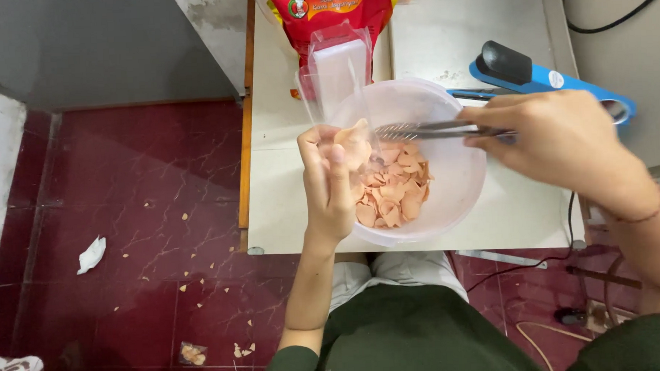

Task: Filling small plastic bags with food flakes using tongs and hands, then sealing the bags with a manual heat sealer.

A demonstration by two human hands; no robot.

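The left hand (pixel 330 182) is closed in a loose pinch — thumb and fingers curled around a small clear plastic bag (pixel 354 144) holding pale orange chips, held upright at the near-left rim of the bowl (pixel 458 195). Its forearm rises from the near edge of the scene, wrist straight, palm turned right. The right hand (pixel 555 141) is pressed together on a pair of metal tongs (pixel 430 129), fingers clamped over the handles; the tong tips point left across the bowl toward the bag's mouth. That arm comes in from the right, bent at the wrist, knuckles up. The translucent bowl sits on the white table (pixel 287 216), half filled with orange chips (pixel 396 187). Beyond it stand a red packet (pixel 331 13) and — at far right — a blue heat sealer (pixel 538 76).
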